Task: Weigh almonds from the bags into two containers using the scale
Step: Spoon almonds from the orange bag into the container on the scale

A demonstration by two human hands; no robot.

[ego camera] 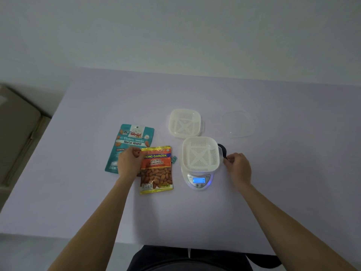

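A white scale [198, 181] with a lit blue display stands right of centre, and a white slotted container [201, 154] sits on it. A second white slotted container [185, 123] rests on the table behind it. An orange salted almonds bag [156, 171] lies flat, overlapping a teal roasted almonds bag [130, 141]. My left hand [130, 162] pinches the orange bag's top left corner. My right hand [238, 166] grips a black object [223, 150] just right of the scale; most of that object is hidden behind the container.
A clear lid [238, 124] lies at the back right. A small teal clip [173, 159] sits between the orange bag and the scale. The white table [97, 202] ends near my body; a beige piece of furniture [17, 133] stands to the left.
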